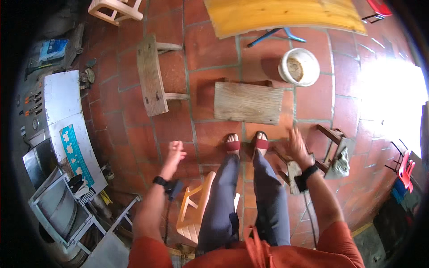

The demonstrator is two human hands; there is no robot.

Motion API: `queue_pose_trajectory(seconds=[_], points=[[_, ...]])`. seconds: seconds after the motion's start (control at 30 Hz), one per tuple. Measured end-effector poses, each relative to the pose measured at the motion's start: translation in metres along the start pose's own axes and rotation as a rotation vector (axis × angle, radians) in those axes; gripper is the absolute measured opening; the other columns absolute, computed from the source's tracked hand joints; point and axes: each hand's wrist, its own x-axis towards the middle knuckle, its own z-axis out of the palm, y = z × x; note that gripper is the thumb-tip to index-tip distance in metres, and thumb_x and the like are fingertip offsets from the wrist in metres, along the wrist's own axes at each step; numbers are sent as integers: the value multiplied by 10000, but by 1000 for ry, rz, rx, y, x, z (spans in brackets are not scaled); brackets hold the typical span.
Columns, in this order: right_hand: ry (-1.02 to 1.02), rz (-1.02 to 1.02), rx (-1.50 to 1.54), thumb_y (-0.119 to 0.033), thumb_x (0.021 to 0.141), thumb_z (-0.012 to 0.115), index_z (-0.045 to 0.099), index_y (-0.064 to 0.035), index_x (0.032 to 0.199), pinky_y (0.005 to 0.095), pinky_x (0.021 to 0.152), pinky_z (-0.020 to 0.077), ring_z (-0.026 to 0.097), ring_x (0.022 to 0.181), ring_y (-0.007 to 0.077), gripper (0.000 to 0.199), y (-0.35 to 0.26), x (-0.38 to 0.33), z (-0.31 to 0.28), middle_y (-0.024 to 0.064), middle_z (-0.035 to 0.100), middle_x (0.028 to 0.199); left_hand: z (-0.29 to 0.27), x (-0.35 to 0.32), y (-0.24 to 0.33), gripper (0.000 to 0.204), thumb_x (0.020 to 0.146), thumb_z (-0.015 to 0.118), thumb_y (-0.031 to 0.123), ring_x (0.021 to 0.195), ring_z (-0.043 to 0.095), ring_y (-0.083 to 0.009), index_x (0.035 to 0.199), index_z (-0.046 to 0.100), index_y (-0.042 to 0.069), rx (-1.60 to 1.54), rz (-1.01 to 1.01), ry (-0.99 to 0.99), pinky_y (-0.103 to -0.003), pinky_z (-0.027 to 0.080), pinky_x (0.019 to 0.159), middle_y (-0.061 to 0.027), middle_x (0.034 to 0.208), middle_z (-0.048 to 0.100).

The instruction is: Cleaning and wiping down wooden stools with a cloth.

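Note:
My left hand [174, 154] is up in the air over the tiled floor, fingers curled in, with nothing visible in it. To the right, my right hand [298, 146] is raised with its fingers stretched out, slightly blurred and holding nothing. Each wrist wears a black band. Beyond my feet lies a low wooden bench [248, 103], its plank top facing up. A second wooden bench [151, 76] stands farther left, seen with its legs to the right. Beside my right hand are small wooden stools, one with a grey cloth [340, 161] draped over it.
A white bucket [313, 67] with a stained inside stands past the bench, near a yellow wooden table [286, 18]. An orange plastic stool [192, 214] is by my left leg. A white table [62, 98] and metal frames line the left; a red chair [405, 170] is far right.

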Motion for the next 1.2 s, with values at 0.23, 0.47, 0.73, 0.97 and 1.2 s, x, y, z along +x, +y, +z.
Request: queue_pose_trajectory(seconds=[0.23, 0.47, 0.73, 0.97, 1.2], points=[[-61, -343, 13, -363, 821, 679, 487, -61, 1286, 460, 908, 430, 534, 1093, 372, 587, -3, 239, 35, 204, 570, 1127, -84, 145, 46, 766, 855, 563, 625, 872, 578, -186, 1330, 391, 48, 117, 1, 275, -328, 514, 725, -147, 1149, 524], [-39, -326, -3, -434, 835, 677, 643, 13, 993, 407, 689, 483, 625, 746, 347, 476, -22, 256, 48, 186, 634, 803, -70, 243, 38, 741, 886, 587, 528, 1142, 545, -295, 1348, 382, -13, -629, -58, 82, -405, 445, 990, -194, 1297, 499], [266, -304, 199, -365, 879, 630, 535, -24, 1092, 454, 820, 483, 607, 928, 410, 413, -14, 378, 17, 229, 631, 968, -20, 199, 13, 507, 881, 681, 336, 1014, 540, -148, 1280, 495, 85, -854, 131, 94, -360, 426, 977, -23, 1194, 563], [49, -157, 223, -108, 858, 613, 464, -13, 1171, 485, 771, 472, 543, 934, 455, 359, -11, 184, 22, 256, 523, 1065, 26, 44, -105, 187, 916, 635, 343, 728, 522, -91, 1004, 603, 182, -969, -268, -31, -295, 465, 768, 27, 822, 598], [-179, 127, 104, -83, 854, 577, 504, -17, 1171, 373, 692, 518, 607, 956, 313, 331, 32, -26, 23, 195, 568, 1071, 42, -25, -146, 358, 849, 640, 200, 845, 613, -352, 1162, 528, 69, 805, 143, -171, -438, 498, 735, -146, 984, 641]])
